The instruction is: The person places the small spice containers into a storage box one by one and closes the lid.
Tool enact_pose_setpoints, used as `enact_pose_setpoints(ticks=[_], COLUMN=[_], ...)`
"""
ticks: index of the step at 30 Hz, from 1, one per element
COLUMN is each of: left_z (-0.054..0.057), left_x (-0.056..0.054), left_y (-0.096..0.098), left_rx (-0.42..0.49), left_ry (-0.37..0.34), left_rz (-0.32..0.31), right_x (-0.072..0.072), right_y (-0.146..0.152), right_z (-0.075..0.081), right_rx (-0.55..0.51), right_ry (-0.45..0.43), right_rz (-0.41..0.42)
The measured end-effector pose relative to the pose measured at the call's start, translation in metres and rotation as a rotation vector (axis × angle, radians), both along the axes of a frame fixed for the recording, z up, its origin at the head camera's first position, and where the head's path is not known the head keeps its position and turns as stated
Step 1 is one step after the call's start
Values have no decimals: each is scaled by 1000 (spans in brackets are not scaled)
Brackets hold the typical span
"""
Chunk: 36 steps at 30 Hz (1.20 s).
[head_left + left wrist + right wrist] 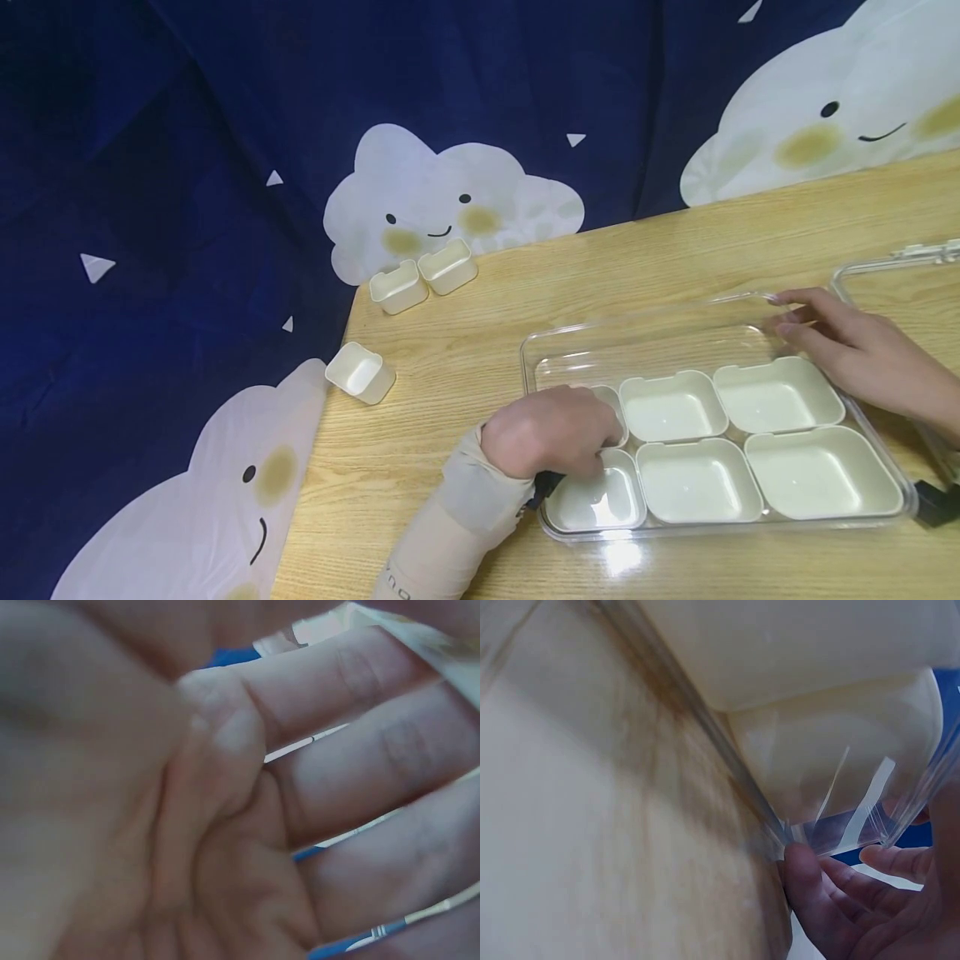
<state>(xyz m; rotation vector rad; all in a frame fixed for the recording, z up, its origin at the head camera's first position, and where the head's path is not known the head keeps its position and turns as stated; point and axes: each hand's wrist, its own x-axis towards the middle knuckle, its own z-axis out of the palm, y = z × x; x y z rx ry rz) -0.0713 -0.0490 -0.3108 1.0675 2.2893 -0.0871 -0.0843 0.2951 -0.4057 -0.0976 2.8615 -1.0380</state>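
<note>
A clear plastic box (577, 364) on the wooden table holds several cream bins in two rows, with a bare strip along its far side. My left hand (551, 429) reaches down into the box's left end and grips the small cream bin (613, 402) in the back row, covering most of it. In the left wrist view its fingers (345, 750) stretch toward a cream edge. Just below that hand sits the front-left bin (603, 500). My right hand (855, 346) holds the box's far right corner, thumb and fingertips at the clear wall.
Two small cream bins (397, 287) (448, 267) stand side by side near the table's far left corner. Another small bin (360, 372) lies tilted at the left edge. A second clear plastic piece (870, 268) lies at the right. Behind hangs a dark blue cloud-print curtain (480, 75).
</note>
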Motion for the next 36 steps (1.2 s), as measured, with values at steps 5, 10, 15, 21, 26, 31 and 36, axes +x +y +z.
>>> enact_pose_setpoints(ticks=[5,10,15,21,26,31,36], left_z=[0,0,0,2,3,5,6], left_x=[1,0,0,-1,-2,-3,-5], left_y=[0,0,0,-2,-4,-6,-10], left_rx=[7,7,9,31,49,56,88], left_ry=[9,10,7,3,2,19,42], left_rz=[-4,-3,-2,8,39,63,76], right_x=[0,0,0,-1,-1,-1,-1], right_y=[-1,-1,0,0,1,1,1], right_z=[1,1,1,0,-1,-2,-3], right_rx=[3,5,5,4,2,1,-4], right_ry=[-1,-9,-5,12,18,26,38], right_rz=[-2,0,2,3,2,1,1])
